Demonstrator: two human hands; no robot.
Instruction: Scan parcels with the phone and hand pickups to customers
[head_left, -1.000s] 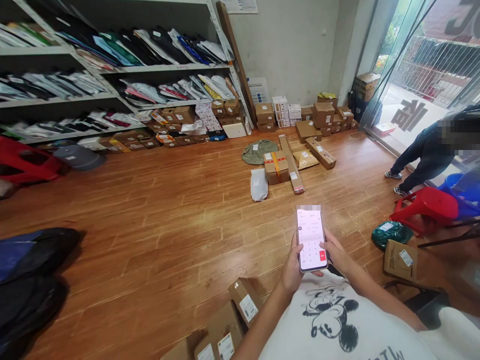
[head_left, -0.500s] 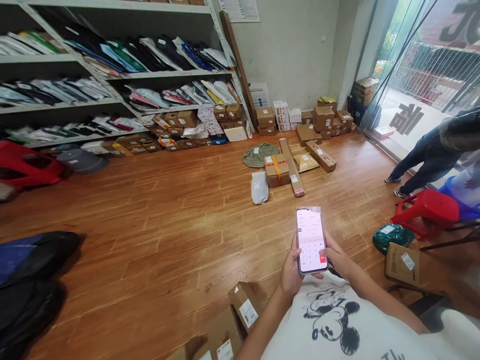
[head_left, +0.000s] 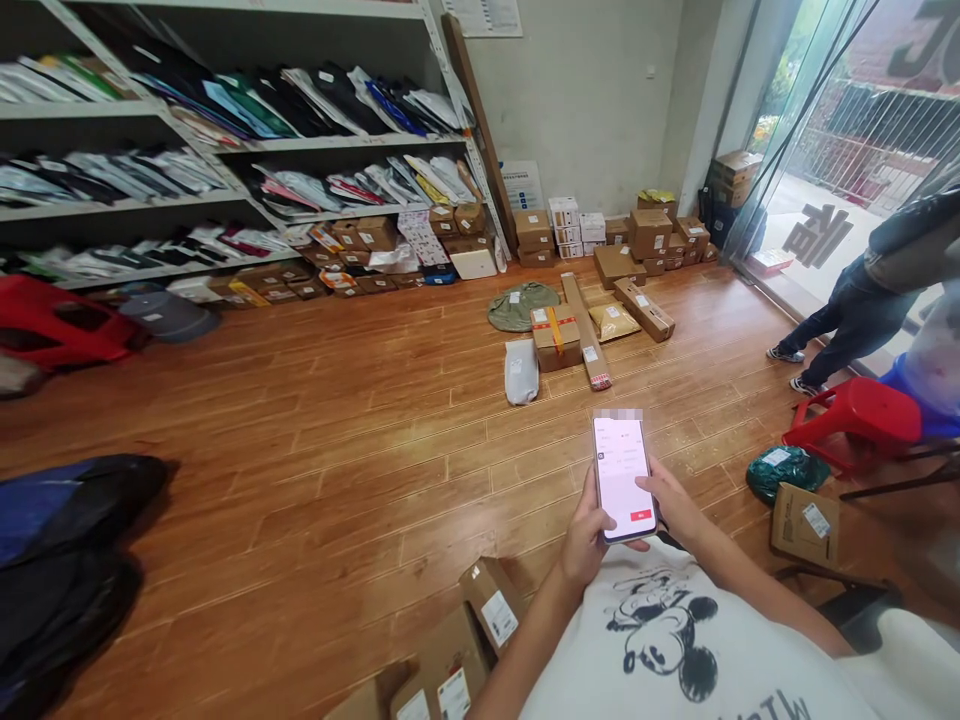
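1. A phone sits upright in front of the person's chest, above the white printed shirt. The left hand wraps its lower left edge, fingers closed around the case. The right hand cups the lower right side, its thumb lying over the lit screen just above a small red button.

2. Judging from that, the step in hand is working the screen. To do it well, let the left hand carry the weight and keep the phone steady, so the right thumb can press squarely on one spot without brushing its neighbours.

3. Just below the left forearm, labelled cardboard boxes lie on the wooden floor. At the right, a flat carton lies beside a green bag and a red stool.

4. Further out, a cluster of parcels sits mid-floor.

5. Beyond, shelves hold soft mailers, boxes line the far wall, and another person stands by the glass door.
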